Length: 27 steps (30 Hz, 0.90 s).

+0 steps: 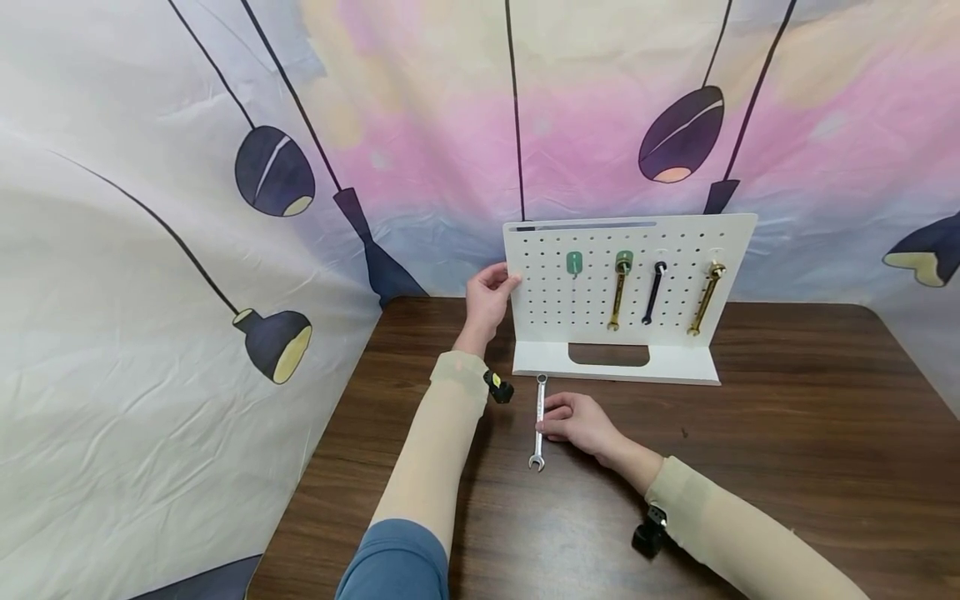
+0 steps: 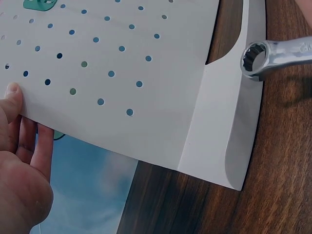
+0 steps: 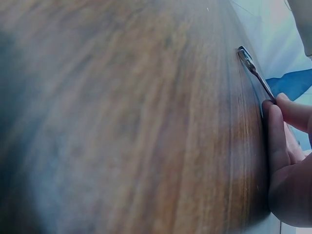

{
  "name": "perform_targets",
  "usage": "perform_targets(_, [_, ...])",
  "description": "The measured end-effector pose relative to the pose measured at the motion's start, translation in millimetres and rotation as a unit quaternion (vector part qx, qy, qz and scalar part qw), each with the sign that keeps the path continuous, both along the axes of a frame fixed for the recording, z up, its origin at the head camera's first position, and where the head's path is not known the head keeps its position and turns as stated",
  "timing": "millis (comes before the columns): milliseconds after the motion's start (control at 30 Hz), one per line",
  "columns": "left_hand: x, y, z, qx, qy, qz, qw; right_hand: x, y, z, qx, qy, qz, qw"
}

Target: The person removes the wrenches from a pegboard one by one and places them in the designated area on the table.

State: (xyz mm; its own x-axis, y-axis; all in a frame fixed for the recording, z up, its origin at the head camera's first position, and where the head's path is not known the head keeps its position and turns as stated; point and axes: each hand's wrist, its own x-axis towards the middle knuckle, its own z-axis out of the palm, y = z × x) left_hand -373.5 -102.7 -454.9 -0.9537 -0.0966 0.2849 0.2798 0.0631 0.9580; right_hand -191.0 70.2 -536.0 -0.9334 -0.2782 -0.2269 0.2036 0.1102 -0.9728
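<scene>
The left hand [image 1: 489, 302] gripped the left edge of a white, rectangular perforated board [image 1: 596, 293]; the right hand [image 1: 581, 423] pinched a slim, silver metal wrench [image 1: 540, 406].

A white pegboard [image 1: 635, 296] stands — brown table [image 1: 810, 417] beneath.

In the left wrist view, the silver wrench [image 2: 282, 52] runs off the right edge, cutting short its lettering [image 2: 305, 47]; the pegboard [image 2: 156, 117] hides fingertips of the left hand [image 2: 23, 178], and the top edge clips a green hook plate [image 2: 40, 4]. In the right wrist view, the table [image 3: 141, 122] is blurred, and the right edge crops the right hand [image 3: 292, 180].
</scene>
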Motion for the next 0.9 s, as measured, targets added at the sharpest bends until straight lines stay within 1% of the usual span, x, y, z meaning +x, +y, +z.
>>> perform_targets(133, [-0.5, -0.7, -1.6, 0.000, 0.005, -0.004, 1.0000, -1.2, -1.1, -2.7, 0.000, -0.009, -0.003, 1.0000])
perform_targets(367, [0.3, -1.9, -2.8, 0.000, 0.001, -0.005, 1.0000, -2.3, -3.0, -5.7, 0.003, -0.013, -0.004, 0.9999])
perform_targets(500, [-0.1, -1.5, -2.6, 0.000, 0.004, -0.004, 1.0000, -2.5, -3.3, -3.8, 0.011, -0.015, -0.011, 0.9998])
perform_targets(700, [-1.3, -0.5, -1.9, 0.004, 0.010, -0.005, 0.9999, -2.3, -4.4, 0.9, 0.022, -0.027, -0.033, 0.9988])
perform_targets(900, [-0.8, -0.8, -2.2, -0.001, 0.013, -0.002, 0.9999, -1.3, -6.8, 4.5, 0.018, -0.044, -0.047, 0.9977])
